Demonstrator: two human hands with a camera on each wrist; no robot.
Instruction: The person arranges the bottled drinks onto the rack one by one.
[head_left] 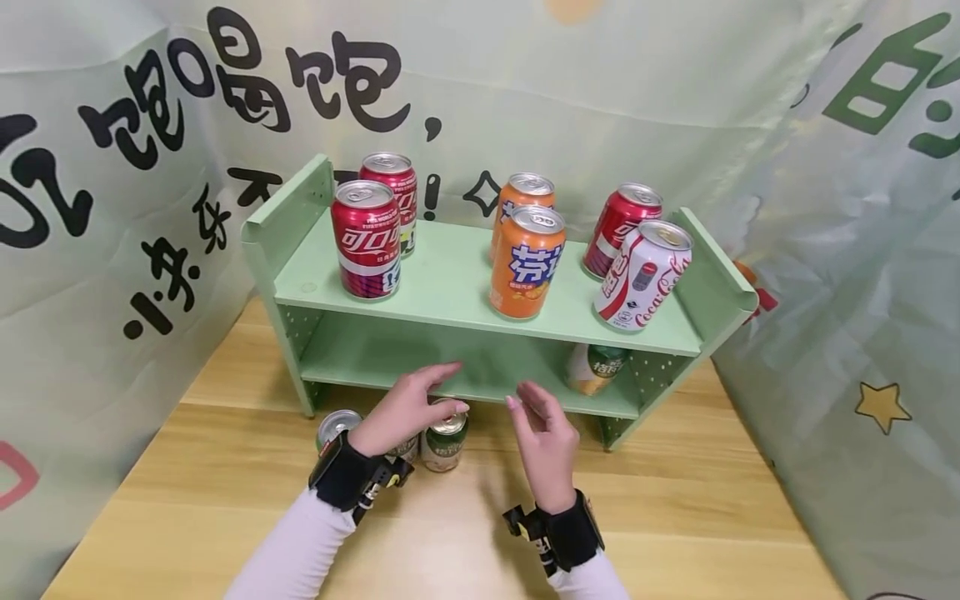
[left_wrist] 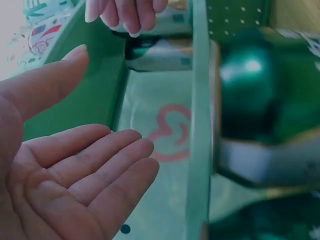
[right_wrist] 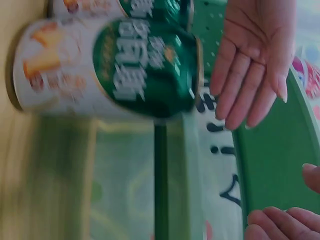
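Note:
My left hand (head_left: 411,410) reaches over the green-and-white cans, with fingers extended and nothing held. One such can (head_left: 444,446) stands on the table just below its thumb; another can (head_left: 339,423) sits left of the wrist, and one more is partly covered by the hand. My right hand (head_left: 547,442) hovers in front of the lower shelf, palm turned inward, fingers loosely bent around nothing. On the lower shelf (head_left: 465,354), at the right end, a green-and-white can (head_left: 592,367) stands; the left wrist view shows a second can (left_wrist: 172,20) beside it, partly behind my right fingers.
The green two-tier rack (head_left: 427,271) carries drink cans on top: red cans (head_left: 365,242) at left, orange cans (head_left: 527,265) in the middle, a red can (head_left: 622,225) and a white can (head_left: 643,279) at right. Printed cloth (head_left: 600,92) hangs behind the wooden table (head_left: 675,492).

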